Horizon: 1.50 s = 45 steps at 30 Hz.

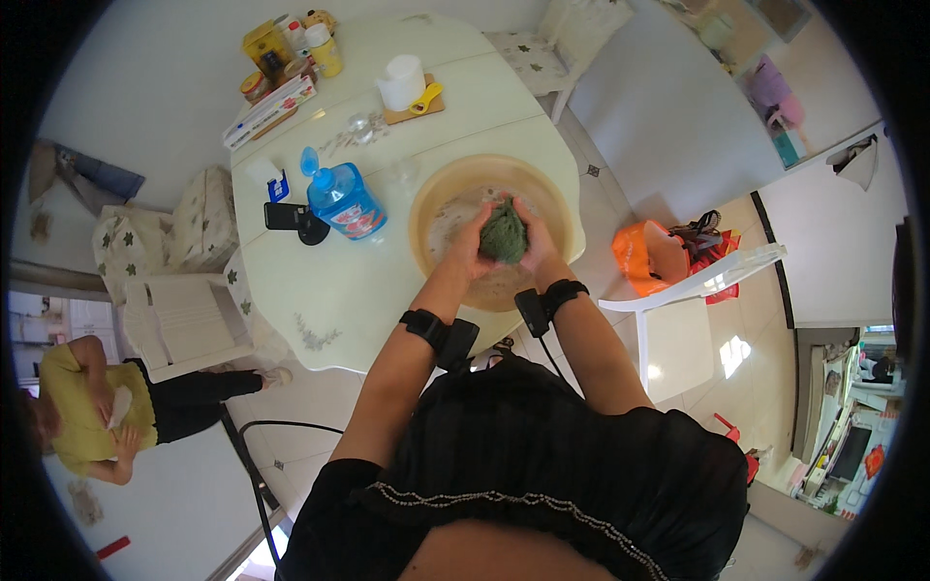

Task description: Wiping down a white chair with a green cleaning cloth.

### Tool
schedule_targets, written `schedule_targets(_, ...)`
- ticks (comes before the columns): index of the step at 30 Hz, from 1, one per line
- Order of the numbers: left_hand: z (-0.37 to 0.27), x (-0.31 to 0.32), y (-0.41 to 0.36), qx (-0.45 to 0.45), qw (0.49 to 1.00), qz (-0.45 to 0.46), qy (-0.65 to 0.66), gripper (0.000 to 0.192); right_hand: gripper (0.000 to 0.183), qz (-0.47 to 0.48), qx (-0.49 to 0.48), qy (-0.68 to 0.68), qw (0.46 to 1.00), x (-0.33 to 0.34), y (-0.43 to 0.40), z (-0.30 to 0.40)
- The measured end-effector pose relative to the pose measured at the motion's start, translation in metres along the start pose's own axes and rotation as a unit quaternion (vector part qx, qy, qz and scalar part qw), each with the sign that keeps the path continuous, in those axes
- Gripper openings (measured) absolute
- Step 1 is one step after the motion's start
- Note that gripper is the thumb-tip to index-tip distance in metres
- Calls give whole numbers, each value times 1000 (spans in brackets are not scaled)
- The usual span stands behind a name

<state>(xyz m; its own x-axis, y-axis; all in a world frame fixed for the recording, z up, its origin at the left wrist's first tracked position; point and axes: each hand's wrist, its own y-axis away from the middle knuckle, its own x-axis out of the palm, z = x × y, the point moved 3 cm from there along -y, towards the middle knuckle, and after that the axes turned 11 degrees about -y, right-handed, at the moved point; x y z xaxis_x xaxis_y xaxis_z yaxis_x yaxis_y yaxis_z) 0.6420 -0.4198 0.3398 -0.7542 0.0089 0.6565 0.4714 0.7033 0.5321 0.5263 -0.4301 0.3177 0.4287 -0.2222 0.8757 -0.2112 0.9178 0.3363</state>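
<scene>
A wadded green cloth (503, 234) is squeezed between my two hands over a tan plastic basin (429, 176). My left hand (468, 243) presses it from the left, and my right hand (536, 236) from the right. Cloudy water (454, 210) with some suds shows in the basin below them. Both wrists carry black straps with small devices. Left of the basin stands a blue bottle of liquid detergent (347, 202) with its cap flipped up. A black phone-like device (285, 216) on a round black stand lies beside the bottle.
On the table (312, 290) stand a clear glass (360, 128), a white roll (402, 83), a yellow peeler (426, 99), a long box (270, 112) and several jars. A white chair (676, 348) and orange bag (647, 254) are at right. Another person (109, 407) stands at left.
</scene>
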Motion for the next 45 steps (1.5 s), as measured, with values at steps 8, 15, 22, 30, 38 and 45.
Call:
schedule_targets(8, 5, -20, 1, -75, 954, 77, -281, 49, 31, -80, 51, 448, 889, 17, -2, 15)
schedule_targets(15, -9, 1, 1, 131, 743, -41, -655, 69, 35, -57, -113, 682, 721, -7, -32, 20)
schedule_targets(22, -5, 3, 11, 305, 605, -99, -729, 54, 38, -205, 40, 517, 830, -27, -35, 24)
schedule_targets(30, -16, -36, -10, 28, 958, -71, -277, 32, 71, 46, -132, 482, 865, 16, 27, 19)
schedule_targets(38, -5, -15, 0, -102, 992, 66, -21, 25, 68, 105, -307, 768, 553, 29, 28, 22)
schedule_targets(45, -7, -19, -1, -68, 958, 81, -265, 43, 38, 142, -286, 846, 428, 23, 24, 28)
